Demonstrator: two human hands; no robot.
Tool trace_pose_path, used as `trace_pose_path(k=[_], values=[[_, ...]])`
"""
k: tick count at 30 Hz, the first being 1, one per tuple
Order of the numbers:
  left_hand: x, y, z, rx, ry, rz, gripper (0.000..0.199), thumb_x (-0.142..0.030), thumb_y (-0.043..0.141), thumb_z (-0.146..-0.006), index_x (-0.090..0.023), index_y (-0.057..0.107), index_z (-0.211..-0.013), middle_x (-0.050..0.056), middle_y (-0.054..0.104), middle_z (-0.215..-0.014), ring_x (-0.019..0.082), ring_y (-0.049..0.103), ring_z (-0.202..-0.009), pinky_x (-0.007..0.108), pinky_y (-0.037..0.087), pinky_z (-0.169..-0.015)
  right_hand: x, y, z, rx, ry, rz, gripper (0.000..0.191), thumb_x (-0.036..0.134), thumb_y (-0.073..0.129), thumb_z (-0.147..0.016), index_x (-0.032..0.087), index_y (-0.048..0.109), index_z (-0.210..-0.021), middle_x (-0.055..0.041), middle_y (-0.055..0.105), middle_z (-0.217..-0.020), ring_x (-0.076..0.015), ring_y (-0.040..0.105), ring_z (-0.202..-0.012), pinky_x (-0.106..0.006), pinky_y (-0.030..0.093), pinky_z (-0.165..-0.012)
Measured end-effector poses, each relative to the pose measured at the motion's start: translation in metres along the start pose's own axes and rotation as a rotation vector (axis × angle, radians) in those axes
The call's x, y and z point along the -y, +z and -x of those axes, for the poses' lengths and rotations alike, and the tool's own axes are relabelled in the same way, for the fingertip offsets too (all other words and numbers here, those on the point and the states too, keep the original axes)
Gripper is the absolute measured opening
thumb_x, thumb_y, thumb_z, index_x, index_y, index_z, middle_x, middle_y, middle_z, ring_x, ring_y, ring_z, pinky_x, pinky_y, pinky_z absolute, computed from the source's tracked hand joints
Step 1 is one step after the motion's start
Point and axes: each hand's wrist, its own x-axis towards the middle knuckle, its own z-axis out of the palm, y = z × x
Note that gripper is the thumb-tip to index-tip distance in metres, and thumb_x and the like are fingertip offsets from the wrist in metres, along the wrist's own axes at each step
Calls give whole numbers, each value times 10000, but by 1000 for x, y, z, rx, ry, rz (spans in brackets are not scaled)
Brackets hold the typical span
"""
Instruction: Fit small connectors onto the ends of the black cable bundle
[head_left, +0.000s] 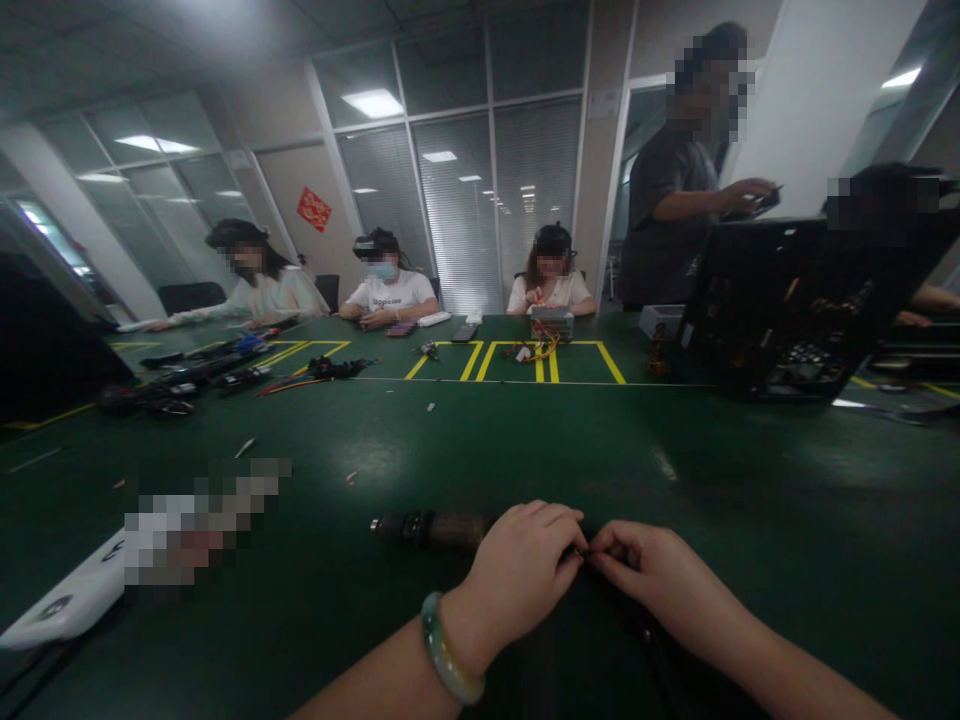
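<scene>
A dark, cylindrical electric screwdriver (450,530) lies on the green table with its metal tip pointing left. My left hand (521,560), with a green and cream bangle (442,650) at the wrist, is closed over the tool's rear part. Its thumb and forefinger meet near the tool's back end. Close against them, the fingertips of my right hand (645,565) are pinched together at the same spot. Whatever is between those fingertips is too small and dark to make out. A dark cable (652,650) runs towards me below my right hand.
On the left lies a white device (67,600), partly pixelated. Small scraps (352,477) dot the green table (487,430). Bundled cables (225,370) lie farther left. A black computer case (765,310) stands at right. Across the table, several people sit; another stands behind the case.
</scene>
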Motion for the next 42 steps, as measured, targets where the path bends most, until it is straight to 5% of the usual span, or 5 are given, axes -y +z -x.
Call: trace_pose_path(k=[22, 42], values=[[-1, 2, -1, 0, -49, -1, 143, -188, 638, -842, -225, 579, -967, -11, 638, -1033, 190, 568, -980, 345, 440, -890, -3, 3, 1, -51, 44, -23, 156, 323, 552, -888, 247, 674, -829, 33, 697, -763, -149, 635, -692, -207, 410, -578], [0, 3, 1, -22, -28, 20, 121, -171, 624, -835, -211, 556, -927, -6, 610, -1150, 197, 557, -1035, 379, 431, -920, -2, -1, 1, -14, 30, 20, 137, 306, 552, -880, 220, 643, -823, 26, 685, -734, -146, 630, -664, -205, 408, -561]])
